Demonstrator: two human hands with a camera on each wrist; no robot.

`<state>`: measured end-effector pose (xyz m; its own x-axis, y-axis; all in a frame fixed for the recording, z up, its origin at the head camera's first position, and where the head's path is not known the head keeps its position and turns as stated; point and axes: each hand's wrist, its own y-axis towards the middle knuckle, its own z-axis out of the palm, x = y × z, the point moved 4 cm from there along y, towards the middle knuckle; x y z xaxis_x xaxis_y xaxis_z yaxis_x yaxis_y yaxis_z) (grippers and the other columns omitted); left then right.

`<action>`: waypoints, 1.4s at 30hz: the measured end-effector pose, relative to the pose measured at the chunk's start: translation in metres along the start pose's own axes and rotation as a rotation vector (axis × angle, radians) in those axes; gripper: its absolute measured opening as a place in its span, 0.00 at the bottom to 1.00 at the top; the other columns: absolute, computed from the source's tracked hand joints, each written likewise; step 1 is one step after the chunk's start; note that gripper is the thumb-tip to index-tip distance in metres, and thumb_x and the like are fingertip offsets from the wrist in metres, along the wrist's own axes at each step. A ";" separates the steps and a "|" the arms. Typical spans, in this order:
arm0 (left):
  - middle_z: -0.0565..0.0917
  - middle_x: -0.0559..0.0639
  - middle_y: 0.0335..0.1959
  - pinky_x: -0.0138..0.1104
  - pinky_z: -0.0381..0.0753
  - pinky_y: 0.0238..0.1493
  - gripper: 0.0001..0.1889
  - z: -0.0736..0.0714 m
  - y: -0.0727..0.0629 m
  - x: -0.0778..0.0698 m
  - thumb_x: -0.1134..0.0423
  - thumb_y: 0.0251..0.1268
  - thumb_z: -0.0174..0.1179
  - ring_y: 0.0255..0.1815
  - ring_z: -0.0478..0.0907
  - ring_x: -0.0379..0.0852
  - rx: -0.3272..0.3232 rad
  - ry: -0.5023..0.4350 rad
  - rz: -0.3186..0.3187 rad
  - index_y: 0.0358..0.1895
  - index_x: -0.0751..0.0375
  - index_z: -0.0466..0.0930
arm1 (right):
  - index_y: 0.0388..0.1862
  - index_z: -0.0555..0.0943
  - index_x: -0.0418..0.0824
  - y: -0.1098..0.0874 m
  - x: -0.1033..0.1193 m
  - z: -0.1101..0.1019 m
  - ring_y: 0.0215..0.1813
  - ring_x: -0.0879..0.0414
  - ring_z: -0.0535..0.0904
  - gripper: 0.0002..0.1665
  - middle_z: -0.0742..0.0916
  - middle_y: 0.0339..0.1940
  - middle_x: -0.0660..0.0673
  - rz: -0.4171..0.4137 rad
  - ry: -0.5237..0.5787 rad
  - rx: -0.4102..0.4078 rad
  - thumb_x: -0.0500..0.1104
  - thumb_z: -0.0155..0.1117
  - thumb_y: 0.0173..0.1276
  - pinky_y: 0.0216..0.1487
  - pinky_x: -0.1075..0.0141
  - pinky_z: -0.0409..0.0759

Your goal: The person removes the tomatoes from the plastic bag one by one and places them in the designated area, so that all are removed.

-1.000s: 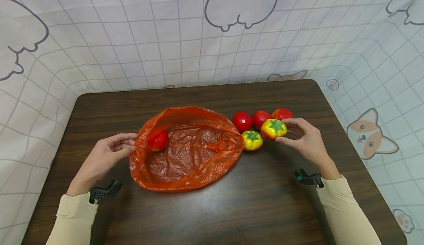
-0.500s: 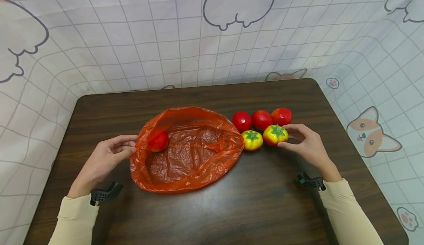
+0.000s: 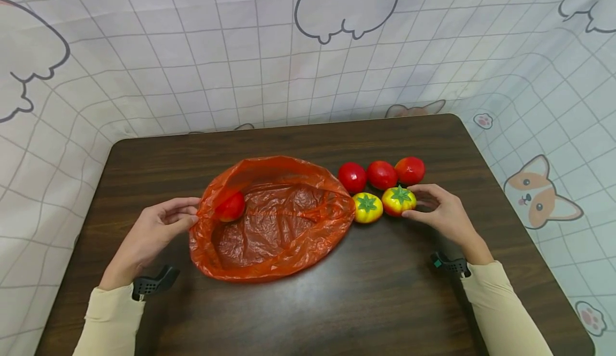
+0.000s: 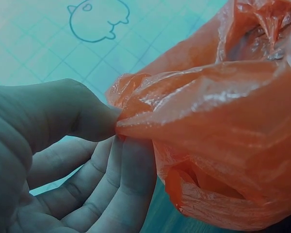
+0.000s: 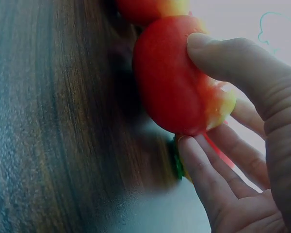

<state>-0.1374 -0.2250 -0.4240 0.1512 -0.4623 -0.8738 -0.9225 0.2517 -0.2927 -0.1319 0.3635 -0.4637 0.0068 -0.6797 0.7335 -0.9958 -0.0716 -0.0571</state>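
On the left, my left hand point(image 3: 151, 233) pinches the rim of an orange-red plastic bag point(image 3: 269, 260) between thumb and fingers; the left wrist view shows the thin plastic point(image 4: 223, 111) caught at the fingertips. The bag lies with its mouth spread wide. Inside it, near the left side, is one red tomato point(image 3: 231, 206). My right hand point(image 3: 445, 211) holds a red-and-yellow tomato point(image 3: 399, 202) with a green star-shaped top, thumb on one side and fingers on the other. In the right wrist view that tomato point(image 5: 169, 77) shows its red side.
Another yellow tomato point(image 3: 368, 209) sits between the bag and the held one. Behind them stand three red tomatoes in a row, left point(image 3: 352, 177), middle point(image 3: 382, 175) and right point(image 3: 410, 170). A dark wood table point(image 3: 313, 313) bears everything; a white grid-patterned cloth point(image 3: 216, 51) hangs behind.
The right hand has lowered the red-and-yellow tomato toward the near side, beside the other yellow one, uncovering the red tomatoes behind. The left hand and bag stay nearly still.
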 end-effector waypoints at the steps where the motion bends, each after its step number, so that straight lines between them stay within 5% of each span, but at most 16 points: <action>1: 0.85 0.42 0.50 0.26 0.87 0.52 0.27 0.000 0.000 0.001 0.54 0.76 0.62 0.49 0.86 0.35 -0.001 0.000 -0.002 0.71 0.62 0.72 | 0.65 0.79 0.45 0.000 0.000 0.000 0.57 0.46 0.86 0.35 0.84 0.63 0.41 0.001 0.000 0.004 0.51 0.80 0.61 0.58 0.81 0.80; 7: 0.85 0.41 0.50 0.25 0.87 0.51 0.27 -0.001 -0.001 0.003 0.54 0.76 0.62 0.48 0.86 0.34 -0.010 0.019 0.003 0.71 0.62 0.72 | 0.66 0.79 0.45 0.001 -0.001 0.001 0.58 0.49 0.86 0.36 0.84 0.64 0.42 0.018 0.004 0.005 0.51 0.80 0.61 0.57 0.83 0.80; 13: 0.85 0.40 0.50 0.27 0.87 0.53 0.27 -0.001 -0.001 0.005 0.53 0.76 0.62 0.48 0.86 0.33 -0.011 0.023 -0.002 0.72 0.61 0.72 | 0.68 0.77 0.45 0.001 -0.001 0.000 0.54 0.65 0.84 0.37 0.83 0.65 0.41 0.017 0.011 0.012 0.51 0.80 0.62 0.56 0.86 0.77; 21: 0.85 0.40 0.50 0.27 0.87 0.53 0.27 -0.002 -0.002 0.009 0.53 0.76 0.62 0.48 0.86 0.34 -0.007 0.003 0.002 0.72 0.61 0.72 | 0.68 0.77 0.45 -0.001 0.001 -0.006 0.59 0.45 0.84 0.37 0.84 0.64 0.40 0.022 -0.020 -0.004 0.52 0.79 0.62 0.55 0.88 0.75; 31: 0.85 0.40 0.51 0.28 0.87 0.53 0.28 -0.003 -0.002 0.010 0.53 0.76 0.62 0.49 0.86 0.34 -0.003 -0.018 -0.005 0.72 0.61 0.71 | 0.67 0.78 0.44 -0.003 0.013 -0.017 0.50 0.78 0.80 0.35 0.86 0.61 0.39 -0.009 -0.019 -0.079 0.48 0.80 0.62 0.53 0.90 0.74; 42: 0.85 0.44 0.53 0.26 0.86 0.53 0.27 -0.002 0.000 0.010 0.53 0.76 0.62 0.51 0.85 0.34 -0.006 -0.035 0.003 0.72 0.60 0.72 | 0.61 0.81 0.35 0.003 0.048 -0.013 0.50 0.67 0.85 0.32 0.85 0.52 0.44 -0.159 0.122 -0.150 0.32 0.81 0.56 0.56 0.85 0.79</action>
<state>-0.1366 -0.2316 -0.4315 0.1606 -0.4310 -0.8879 -0.9249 0.2483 -0.2879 -0.1355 0.3400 -0.4198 0.1624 -0.5750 0.8019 -0.9856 -0.0553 0.1600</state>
